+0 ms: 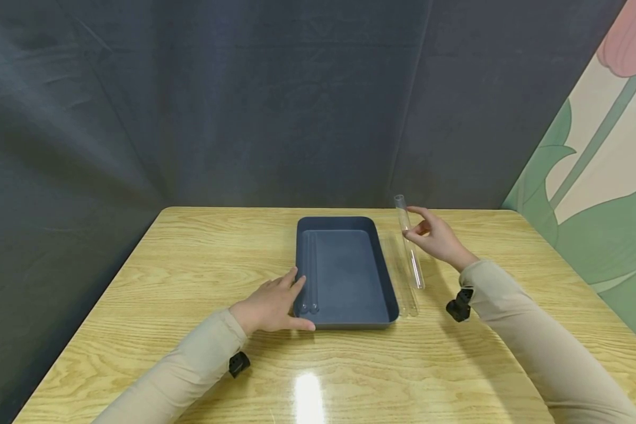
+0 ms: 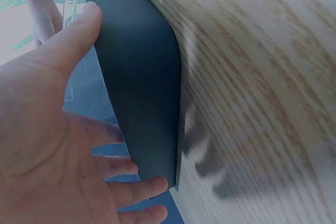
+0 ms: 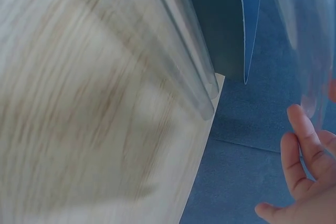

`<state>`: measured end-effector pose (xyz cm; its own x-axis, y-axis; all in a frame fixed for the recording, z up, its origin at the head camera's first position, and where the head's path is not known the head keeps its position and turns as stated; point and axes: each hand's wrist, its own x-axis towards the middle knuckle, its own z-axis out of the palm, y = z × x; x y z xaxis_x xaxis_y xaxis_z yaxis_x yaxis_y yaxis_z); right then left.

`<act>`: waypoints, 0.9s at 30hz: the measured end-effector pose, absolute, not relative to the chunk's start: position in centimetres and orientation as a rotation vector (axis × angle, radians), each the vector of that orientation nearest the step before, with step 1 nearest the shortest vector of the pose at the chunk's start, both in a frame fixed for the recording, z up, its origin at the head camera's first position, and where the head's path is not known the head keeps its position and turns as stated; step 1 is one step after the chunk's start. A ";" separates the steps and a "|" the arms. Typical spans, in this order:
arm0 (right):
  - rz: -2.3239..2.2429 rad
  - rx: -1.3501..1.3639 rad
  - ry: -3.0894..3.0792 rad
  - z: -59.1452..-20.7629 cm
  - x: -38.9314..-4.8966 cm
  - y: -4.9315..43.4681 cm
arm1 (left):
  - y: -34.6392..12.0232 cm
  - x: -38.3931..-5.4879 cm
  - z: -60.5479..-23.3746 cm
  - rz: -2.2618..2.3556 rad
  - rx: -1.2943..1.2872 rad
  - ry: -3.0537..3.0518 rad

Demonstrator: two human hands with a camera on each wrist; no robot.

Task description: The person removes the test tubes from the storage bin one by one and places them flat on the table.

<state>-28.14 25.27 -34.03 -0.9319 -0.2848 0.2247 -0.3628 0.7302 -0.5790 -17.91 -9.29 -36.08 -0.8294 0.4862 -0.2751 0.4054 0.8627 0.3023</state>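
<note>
A clear glass test tube [image 1: 413, 262] is raised and tilted above the table just right of the tray, pinched between the thumb and fingers of my right hand [image 1: 437, 239]. In the right wrist view that tube [image 3: 310, 40] looks blurred. My left hand [image 1: 272, 304] lies with spread fingers at the near left corner of the dark blue tray [image 1: 350, 271]. The left wrist view shows its fingertips touching the tray wall [image 2: 139, 82]. Two test tubes [image 1: 314, 271] lie side by side along the left inside of the tray. Further test tubes [image 1: 404, 288] lie on the table along its right side.
The wood-grain table [image 1: 191, 282] carries the tray near its far middle. A dark curtain [image 1: 275, 106] hangs behind the table's far edge. On the right stands a wall [image 1: 588, 176] painted with a flower. Each sleeve carries a small black wrist camera [image 1: 459, 304].
</note>
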 end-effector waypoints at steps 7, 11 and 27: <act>0.958 0.519 -2.830 -34.3 -28.1 25.7 | -9.3 -17.9 -36.2 0.327 0.662 2.691; 0.962 0.500 -2.846 -34.5 -27.9 26.0 | -9.3 -18.0 -36.2 0.327 0.658 2.694; 0.912 0.501 -2.853 -35.9 -27.9 26.6 | -9.3 -18.0 -36.2 0.332 0.661 2.694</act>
